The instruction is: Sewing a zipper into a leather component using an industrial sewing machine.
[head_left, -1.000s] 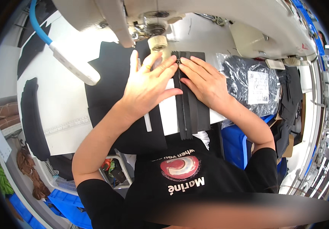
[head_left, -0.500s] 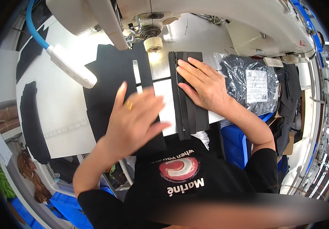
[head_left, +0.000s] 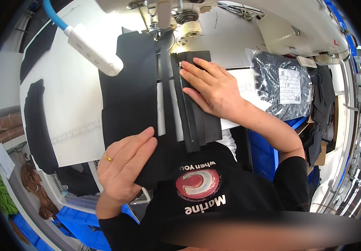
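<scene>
A large black fabric panel (head_left: 128, 83) lies on the white table, its far end by the sewing machine's presser foot (head_left: 154, 32). On the panel's near part rests my left hand (head_left: 124, 165), its fingers stretched out and close together. To the panel's right runs a narrow black strip (head_left: 170, 106). Beside that strip is a black fabric piece with a metal zipper (head_left: 187, 113) along its left side. My right hand (head_left: 216, 88) lies flat over this piece, fingers extended, fingertips at the upper part of the zipper.
The sewing machine (head_left: 281, 29) spans the back. A white lamp (head_left: 94, 50) on a blue hose hangs over the left side. At right lies a clear plastic bag of black pieces (head_left: 268, 79). Folded black fabric (head_left: 38, 125) sits at the left edge, above blue bins (head_left: 80, 228).
My left hand has come down toward me and settled on the panel's near part. My right hand and the zipper piece have shifted left, closer to the panel.
</scene>
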`<state>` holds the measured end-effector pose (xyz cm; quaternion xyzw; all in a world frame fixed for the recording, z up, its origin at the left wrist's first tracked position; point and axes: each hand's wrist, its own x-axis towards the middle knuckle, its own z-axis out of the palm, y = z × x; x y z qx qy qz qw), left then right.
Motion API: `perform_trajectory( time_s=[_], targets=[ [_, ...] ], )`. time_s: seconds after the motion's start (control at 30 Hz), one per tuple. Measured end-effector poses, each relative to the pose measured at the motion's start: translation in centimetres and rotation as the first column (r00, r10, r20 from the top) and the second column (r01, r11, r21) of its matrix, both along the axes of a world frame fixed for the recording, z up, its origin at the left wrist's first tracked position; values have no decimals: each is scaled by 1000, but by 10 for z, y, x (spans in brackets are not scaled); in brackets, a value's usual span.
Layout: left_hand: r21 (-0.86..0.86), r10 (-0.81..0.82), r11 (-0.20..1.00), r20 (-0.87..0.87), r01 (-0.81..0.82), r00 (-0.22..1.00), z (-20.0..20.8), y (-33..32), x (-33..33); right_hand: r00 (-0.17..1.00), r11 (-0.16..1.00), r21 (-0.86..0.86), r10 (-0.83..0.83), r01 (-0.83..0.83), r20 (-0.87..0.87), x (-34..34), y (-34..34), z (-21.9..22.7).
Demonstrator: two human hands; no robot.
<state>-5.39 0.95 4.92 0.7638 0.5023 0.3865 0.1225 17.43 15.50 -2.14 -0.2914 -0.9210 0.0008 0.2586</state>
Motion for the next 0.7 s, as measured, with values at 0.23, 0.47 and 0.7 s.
perform_trajectory(
  time_s=[0.23, 0.47, 0.7],
  targets=[
    [-42, -104, 994, -59, 102, 993, -31, 0, 11, 995, 997, 20, 75, -77, 67, -19, 12, -2],
    [-80, -42, 996, -91, 35, 995, -45, -7, 20, 995, 996, 2, 88, -89, 56, -19, 14, -1],
    [-54, 5, 998, -105, -11, 994, -25, -14, 17, 990, 996, -24, 85, -82, 112, -21, 16, 4]
  ],
)
